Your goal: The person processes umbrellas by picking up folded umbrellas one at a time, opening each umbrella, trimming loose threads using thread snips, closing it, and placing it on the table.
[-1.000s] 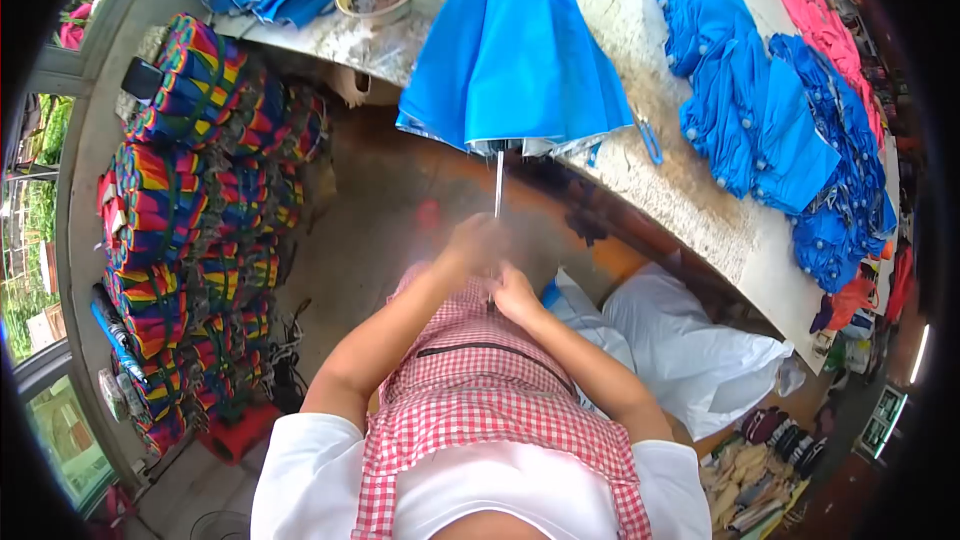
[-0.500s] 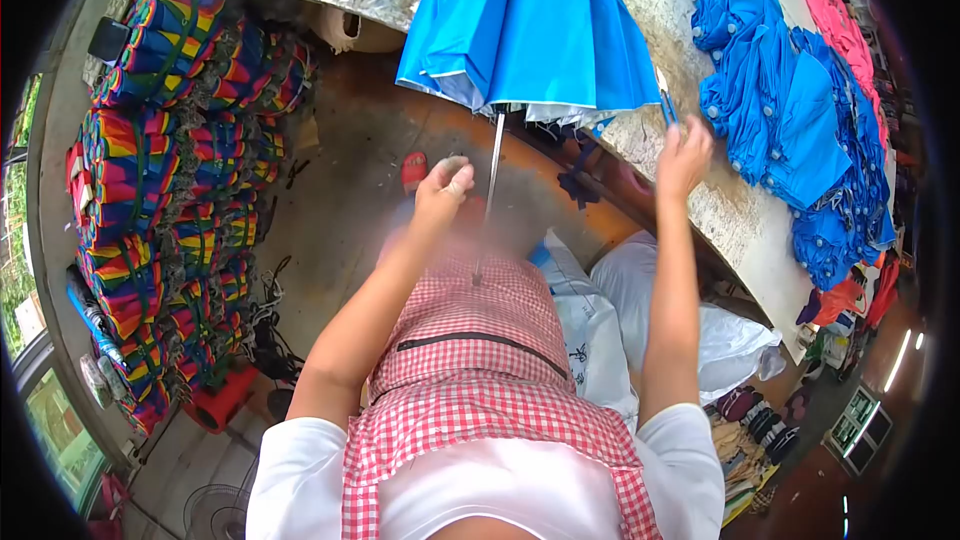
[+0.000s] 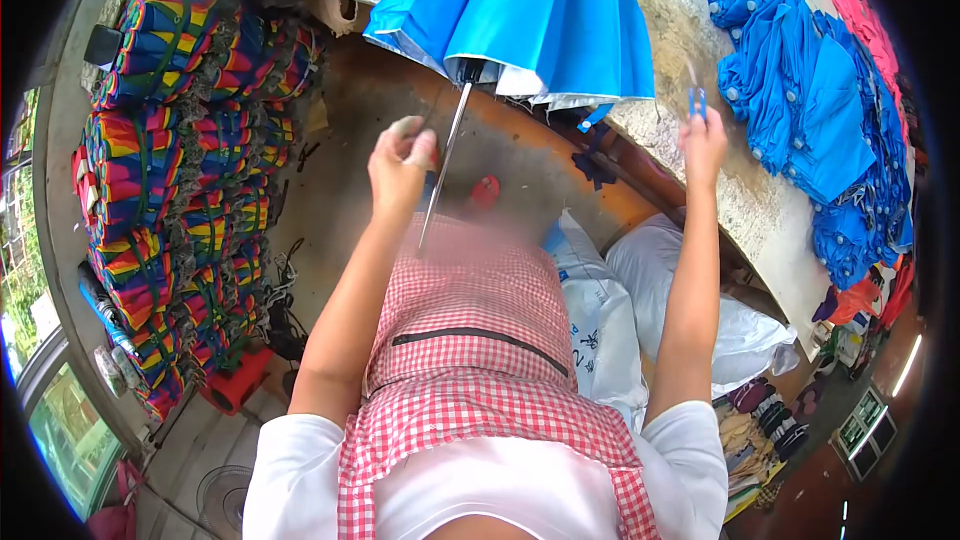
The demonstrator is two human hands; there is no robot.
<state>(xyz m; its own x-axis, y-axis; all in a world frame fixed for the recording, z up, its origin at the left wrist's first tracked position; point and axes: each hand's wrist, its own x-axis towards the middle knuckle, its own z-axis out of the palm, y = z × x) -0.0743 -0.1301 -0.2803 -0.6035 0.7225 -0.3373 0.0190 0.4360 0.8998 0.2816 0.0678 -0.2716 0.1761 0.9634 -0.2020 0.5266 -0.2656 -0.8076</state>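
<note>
A blue umbrella (image 3: 545,15), partly folded with a pale lining, lies over the table edge at the top. Its bare metal shaft (image 3: 448,155) slants down towards the checked apron. Just left of the shaft, my left hand (image 3: 400,172) is closed, thumb against fingers; whatever it pinches is too small to make out. My right hand (image 3: 704,147) is raised at the table's front edge, right of the umbrella. Its fingers are closed around a small blue-handled tool (image 3: 697,100) with a thin, blurred metal tip pointing up.
More blue folded umbrella covers (image 3: 790,105) lie heaped on the worn table (image 3: 680,35). Rainbow-coloured bundles (image 3: 150,160) are stacked at the left. White sacks (image 3: 670,290) stand below the table edge. A red slipper (image 3: 485,190) is on the floor.
My left hand has moved left, away from the shaft. My right hand has shifted slightly right with the tool. The umbrella's shaft now slants further left and the canopy has turned a little.
</note>
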